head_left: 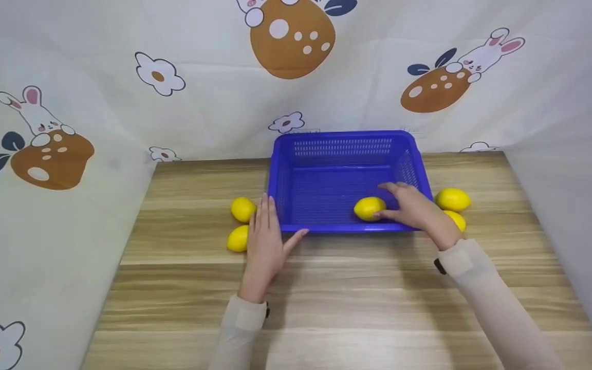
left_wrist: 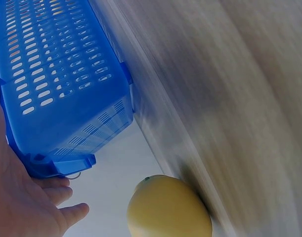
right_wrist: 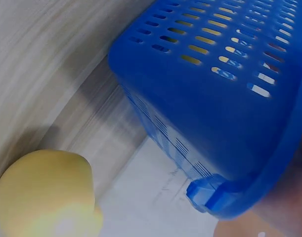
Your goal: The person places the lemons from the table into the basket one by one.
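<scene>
A blue plastic basket (head_left: 337, 228) with slotted walls stands at the back of the wooden table. One yellow lemon (head_left: 367, 208) lies inside it, near the front right. My right hand (head_left: 411, 208) reaches over the basket's right front corner, thumb tip overlapping the lemon and fingers spread beyond it. My left hand (head_left: 266, 246) rests along the left front corner, fingers straight and thumb out over the front rim. In the left wrist view, that hand's fingers (left_wrist: 54, 192) lie at the basket's rim.
Left of the basket are two lemons (head_left: 243, 209), the nearer partly behind my left hand. Two more lemons (head_left: 453, 199) lie on the right, one partly covered by my right wrist. A printed cloth (head_left: 214, 118) hangs behind the wooden table (head_left: 183, 288).
</scene>
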Motion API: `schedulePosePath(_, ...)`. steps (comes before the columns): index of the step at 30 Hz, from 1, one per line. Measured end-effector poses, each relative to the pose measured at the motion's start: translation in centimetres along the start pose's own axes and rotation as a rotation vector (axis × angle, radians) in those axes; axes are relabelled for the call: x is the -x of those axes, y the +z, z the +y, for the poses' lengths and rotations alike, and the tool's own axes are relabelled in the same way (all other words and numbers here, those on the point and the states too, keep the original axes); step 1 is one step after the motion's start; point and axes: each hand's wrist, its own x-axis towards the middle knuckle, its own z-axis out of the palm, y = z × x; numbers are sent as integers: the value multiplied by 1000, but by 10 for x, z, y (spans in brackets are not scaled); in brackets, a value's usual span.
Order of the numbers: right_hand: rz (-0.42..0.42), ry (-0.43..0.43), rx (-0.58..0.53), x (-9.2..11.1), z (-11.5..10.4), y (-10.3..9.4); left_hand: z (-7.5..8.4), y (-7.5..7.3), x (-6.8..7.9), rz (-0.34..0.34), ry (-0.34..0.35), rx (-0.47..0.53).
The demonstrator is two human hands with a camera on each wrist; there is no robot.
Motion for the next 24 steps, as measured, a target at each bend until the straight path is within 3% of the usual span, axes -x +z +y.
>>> schedulePosePath(10, 75, -18, 21, 12, -4, -1, 1, -1, -1, -23, -15, 10)
schedulePosePath(24, 201, -45, 97, 27, -8, -2, 1, -1, 0, -2, 0, -6)
